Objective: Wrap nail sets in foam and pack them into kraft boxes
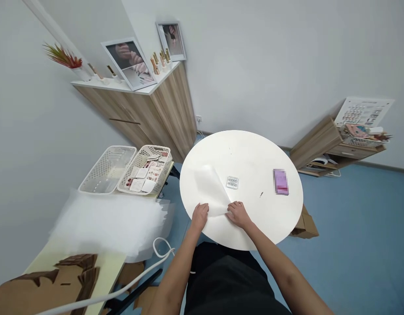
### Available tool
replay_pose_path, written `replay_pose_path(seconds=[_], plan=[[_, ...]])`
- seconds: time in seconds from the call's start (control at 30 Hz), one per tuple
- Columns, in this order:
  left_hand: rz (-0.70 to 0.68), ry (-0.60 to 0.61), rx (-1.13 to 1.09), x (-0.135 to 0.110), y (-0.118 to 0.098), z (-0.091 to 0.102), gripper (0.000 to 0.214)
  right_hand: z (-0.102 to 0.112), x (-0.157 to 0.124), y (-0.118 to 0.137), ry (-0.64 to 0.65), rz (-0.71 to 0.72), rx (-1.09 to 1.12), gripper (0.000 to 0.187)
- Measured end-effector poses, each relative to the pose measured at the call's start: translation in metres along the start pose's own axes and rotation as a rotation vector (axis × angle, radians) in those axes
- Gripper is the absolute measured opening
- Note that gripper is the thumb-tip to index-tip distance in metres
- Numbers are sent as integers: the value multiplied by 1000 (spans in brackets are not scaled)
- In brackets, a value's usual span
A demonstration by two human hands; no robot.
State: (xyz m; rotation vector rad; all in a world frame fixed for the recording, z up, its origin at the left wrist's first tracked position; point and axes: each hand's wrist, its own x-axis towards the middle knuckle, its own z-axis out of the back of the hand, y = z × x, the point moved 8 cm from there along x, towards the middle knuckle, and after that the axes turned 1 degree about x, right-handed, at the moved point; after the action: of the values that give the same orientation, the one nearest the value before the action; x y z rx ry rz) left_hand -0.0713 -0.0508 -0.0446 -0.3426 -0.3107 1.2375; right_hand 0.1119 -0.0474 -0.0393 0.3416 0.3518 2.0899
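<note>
A thin white translucent sheet [211, 189] lies on the round white table [247, 148], close to its near edge. My left hand [199, 216] rests on the sheet's near left corner with the fingers curled down. My right hand [237, 214] pinches the sheet's near right edge. Just beyond the sheet sits a small clear tray of press-on nails [232, 182]. A pink rectangular object [281, 181], blurred, lies farther right on the table.
Left of the table stand an empty white basket [106, 169] and a second basket [149, 169] filled with nail packets. A pile of white sheets [110, 221] and cardboard pieces [57, 280] lie on the left bench. Wooden cabinets [156, 109] line the walls.
</note>
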Motion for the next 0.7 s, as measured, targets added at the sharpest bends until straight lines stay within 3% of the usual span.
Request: replay_pose_path(seconds=[0.1, 0.23, 0.37, 0.57, 0.7], plan=[[101, 12, 55, -14, 17, 5, 32, 5, 6, -11, -31, -56, 42, 18], [175, 2, 101, -24, 35, 13, 36, 10, 30, -44, -56, -177, 5, 25], [235, -5, 134, -27, 54, 19, 40, 5, 60, -76, -80, -270, -24, 48], [160, 80, 73, -28, 68, 16, 42, -18, 94, -103, -77, -278, -18, 68], [136, 135, 18, -27, 72, 7, 50, -26, 103, -114, -72, -310, -9, 67]])
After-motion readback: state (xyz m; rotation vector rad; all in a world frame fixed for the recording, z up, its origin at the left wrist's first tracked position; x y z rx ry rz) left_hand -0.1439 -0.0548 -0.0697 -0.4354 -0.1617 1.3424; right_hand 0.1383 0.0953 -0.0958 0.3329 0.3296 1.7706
